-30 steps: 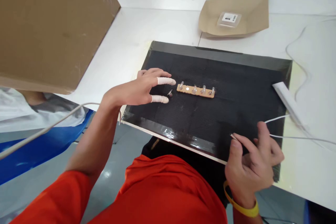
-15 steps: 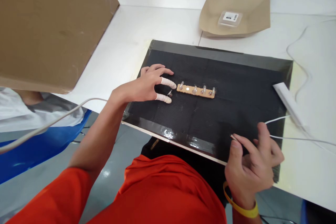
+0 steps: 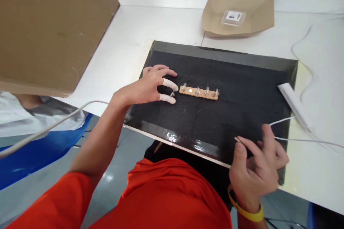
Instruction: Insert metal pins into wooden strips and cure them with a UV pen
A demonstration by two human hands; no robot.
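Observation:
My left hand (image 3: 146, 87) rests on the black mat (image 3: 215, 114), with white finger cots on thumb and index. Those two fingertips pinch a small metal part (image 3: 172, 94) just left of a tan strip board (image 3: 199, 92) that carries several upright components. My right hand (image 3: 255, 168) is at the mat's near right corner, with a yellow band on its wrist. Its thumb and index are closed on a thin metal-tipped tool (image 3: 237, 139), and a white cable (image 3: 295, 139) runs from that hand to the right.
A large cardboard box (image 3: 48, 25) stands at the left on the white table (image 3: 129, 43). A brown paper envelope (image 3: 258, 10) with a small clear packet (image 3: 231, 18) lies at the back. A white bar (image 3: 294, 105) sits on the mat's right edge. Another white cable (image 3: 48, 127) hangs at the left.
My left thumb and index have drawn together around the small metal part beside the strip board. My right hand has barely moved.

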